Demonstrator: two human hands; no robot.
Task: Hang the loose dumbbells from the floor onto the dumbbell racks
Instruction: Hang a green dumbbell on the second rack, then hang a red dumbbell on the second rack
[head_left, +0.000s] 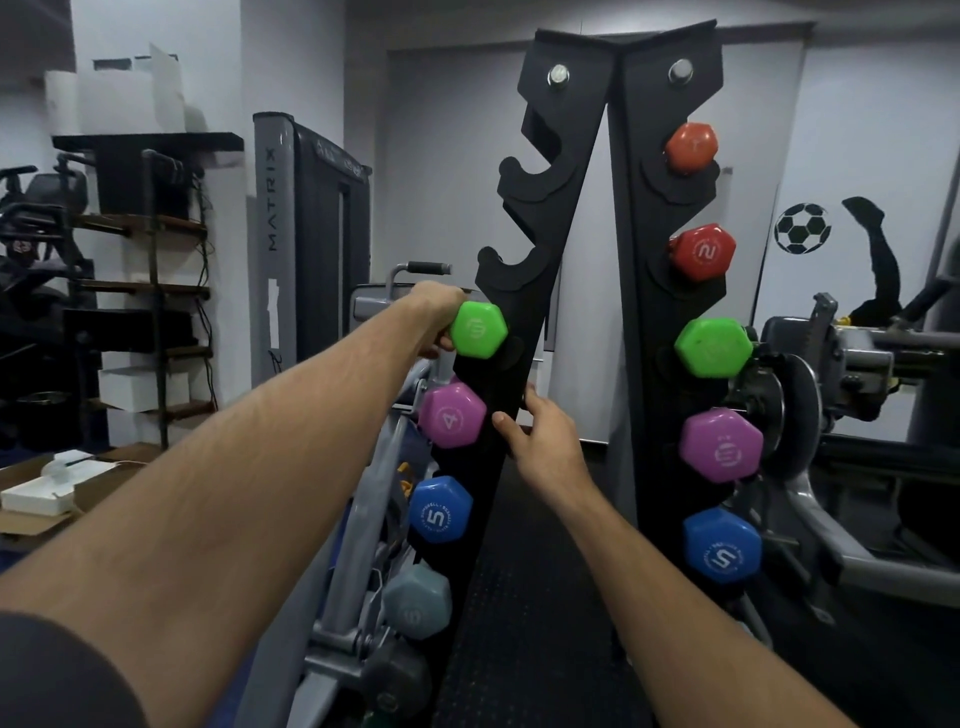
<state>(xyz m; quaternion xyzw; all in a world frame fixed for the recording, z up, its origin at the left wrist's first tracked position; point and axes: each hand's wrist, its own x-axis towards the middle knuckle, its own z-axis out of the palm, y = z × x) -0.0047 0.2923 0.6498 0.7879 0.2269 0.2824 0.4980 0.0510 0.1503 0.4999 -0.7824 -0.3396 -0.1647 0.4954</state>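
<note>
Two bare forearms reaching in from the bottom, dark sleeve just showing on the left one. Black rubber floor (524, 613) running underneath.

Right hand (540, 441) flat against the edge of the left rack upright (519, 332), fingers spread and loosely wrapped on the black panel, not clamped on any weight. Left hand (434, 314) further up, grip closed around the handle of a green dumbbell (477, 329), right at a cradle on that same upright. Hard to say if the handle is fully seated in the hook or just hovering at it.

About that green one: bright lime, hexagonal head, smooth slightly shiny coating, small white round logo on the end face. Only the one head showing, rest hidden behind the hand.

Below it on the same upright, going down: purple dumbbell (452, 415) marked 4, blue dumbbell (440, 510) marked 5, a pale grey dumbbell (417, 601), then a darker one at the very bottom. Two empty hooks above the green.

Right rack upright (644, 291) loaded top to bottom: orange, red marked 2, green, purple, blue marked 5. Both uprights meeting at the top with a bolt each.

Further back: grey weight machine (270, 208) with MATRIX lettering, shelves on the left, soccer ball sticker (801, 228) on the white wall.
</note>
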